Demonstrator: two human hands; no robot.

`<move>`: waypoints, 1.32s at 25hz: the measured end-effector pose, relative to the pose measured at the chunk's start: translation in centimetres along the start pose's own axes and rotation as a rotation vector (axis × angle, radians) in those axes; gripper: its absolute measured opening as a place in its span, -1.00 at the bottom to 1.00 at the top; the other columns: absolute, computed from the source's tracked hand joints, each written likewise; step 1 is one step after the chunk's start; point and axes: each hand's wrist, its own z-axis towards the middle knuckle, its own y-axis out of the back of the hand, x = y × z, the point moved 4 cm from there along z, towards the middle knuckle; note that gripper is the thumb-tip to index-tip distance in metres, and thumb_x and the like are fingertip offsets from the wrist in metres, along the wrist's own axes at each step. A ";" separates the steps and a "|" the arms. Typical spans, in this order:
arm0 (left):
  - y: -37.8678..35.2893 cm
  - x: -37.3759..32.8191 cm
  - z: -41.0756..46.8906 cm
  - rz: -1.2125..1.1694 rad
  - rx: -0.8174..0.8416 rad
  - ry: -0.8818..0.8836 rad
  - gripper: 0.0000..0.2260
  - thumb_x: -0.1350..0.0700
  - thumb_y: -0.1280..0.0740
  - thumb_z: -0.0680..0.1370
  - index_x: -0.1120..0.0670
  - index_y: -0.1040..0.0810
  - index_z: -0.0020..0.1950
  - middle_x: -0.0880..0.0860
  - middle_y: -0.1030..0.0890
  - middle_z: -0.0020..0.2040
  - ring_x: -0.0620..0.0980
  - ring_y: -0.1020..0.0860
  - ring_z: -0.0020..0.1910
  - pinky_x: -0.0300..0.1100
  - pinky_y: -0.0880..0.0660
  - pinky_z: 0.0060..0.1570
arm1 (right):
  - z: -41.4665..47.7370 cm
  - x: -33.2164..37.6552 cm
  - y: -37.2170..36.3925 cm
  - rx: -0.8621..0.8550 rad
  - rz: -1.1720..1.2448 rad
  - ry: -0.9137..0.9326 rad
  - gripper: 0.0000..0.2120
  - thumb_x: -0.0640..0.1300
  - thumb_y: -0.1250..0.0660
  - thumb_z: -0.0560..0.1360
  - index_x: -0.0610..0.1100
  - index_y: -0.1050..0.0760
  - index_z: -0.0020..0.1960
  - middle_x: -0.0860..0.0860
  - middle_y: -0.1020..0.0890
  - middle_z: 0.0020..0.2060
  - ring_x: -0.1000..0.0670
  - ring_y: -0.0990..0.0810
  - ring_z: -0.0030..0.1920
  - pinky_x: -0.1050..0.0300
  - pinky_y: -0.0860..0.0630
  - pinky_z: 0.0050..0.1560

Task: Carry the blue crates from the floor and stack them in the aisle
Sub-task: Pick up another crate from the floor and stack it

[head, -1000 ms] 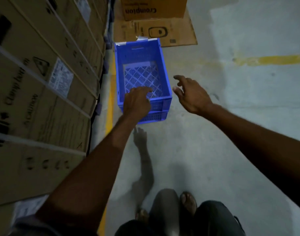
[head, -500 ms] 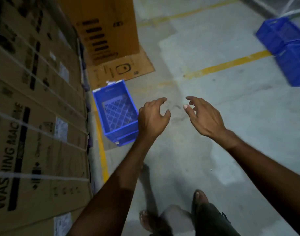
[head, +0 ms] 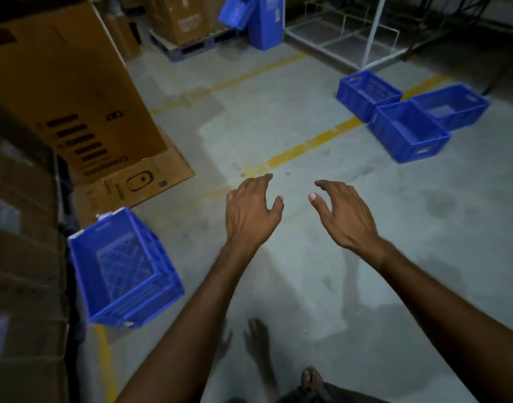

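Both hands empty. Left hand (head: 251, 212) and right hand (head: 345, 216) hang out in front over the concrete floor (head: 278, 271), backs up, fingers loosely spread and a little curled, gripping nothing. They are near each other, not touching.

Placed blue crate (head: 124, 269) sits on the floor low left, just beside the wall of cartons (head: 22, 228) and to the outside of the left forearm. It looks set on a second crate, but blur stops me being sure.

Key relation — the loose blue crates (head: 406, 132) lie ahead and to the right, well apart from both hands, around the yellow floor line (head: 307, 146). There are three, clustered close together, all upright with open tops. The right hand is the nearer one; the left has further to cross.

Nearest of the cluster: its long axis runs obliquely away and to the left, with a short, labelled end turned roughly this way.

Judgement: the pick calls for a walk forward and right first, then either a grip on the long sides from this end or a step round to take the short ends.

More blue crates (head: 249, 18) lean at the back near a pallet — too far off to judge their part in the job
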 end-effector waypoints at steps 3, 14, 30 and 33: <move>-2.7 -4.7 5.2 -0.041 0.025 -0.011 -0.55 -0.12 -0.30 0.55 -0.07 -0.45 0.43 -0.06 -0.56 0.34 -0.02 -0.45 0.37 -0.07 -0.32 0.31 | 4.9 -5.4 3.0 -0.030 0.066 -0.082 -0.53 0.27 -0.06 0.66 0.04 -0.44 0.41 0.04 -0.53 0.34 -0.03 -0.47 0.34 0.03 -0.40 0.32; -17.3 -15.5 30.6 -0.232 0.204 -0.109 -0.60 -0.10 -0.33 0.54 -0.10 -0.49 0.38 -0.09 -0.57 0.33 0.02 -0.50 0.33 -0.03 -0.39 0.32 | 23.6 -22.5 7.4 -0.098 0.219 -0.271 -0.54 0.31 -0.09 0.64 0.10 -0.43 0.39 0.12 -0.58 0.21 0.09 -0.55 0.14 0.05 -0.51 0.22; -46.2 -46.0 62.4 -0.421 0.354 -0.110 -0.61 -0.02 -0.39 0.53 -0.08 -0.49 0.35 -0.07 -0.60 0.26 0.00 -0.55 0.26 0.04 -0.49 0.26 | 52.7 -63.5 22.0 -0.131 0.149 -0.404 -0.56 0.25 -0.17 0.63 0.04 -0.46 0.38 0.05 -0.63 0.15 0.01 -0.62 0.09 0.05 -0.52 0.17; -49.9 -50.6 67.3 -0.437 0.373 -0.094 -0.62 -0.03 -0.38 0.54 -0.07 -0.49 0.35 -0.07 -0.60 0.26 -0.01 -0.56 0.24 0.01 -0.51 0.23 | 59.0 -70.0 24.6 -0.119 0.119 -0.395 -0.58 0.20 -0.17 0.65 -0.02 -0.48 0.37 0.01 -0.64 0.15 -0.04 -0.63 0.08 0.12 -0.46 0.08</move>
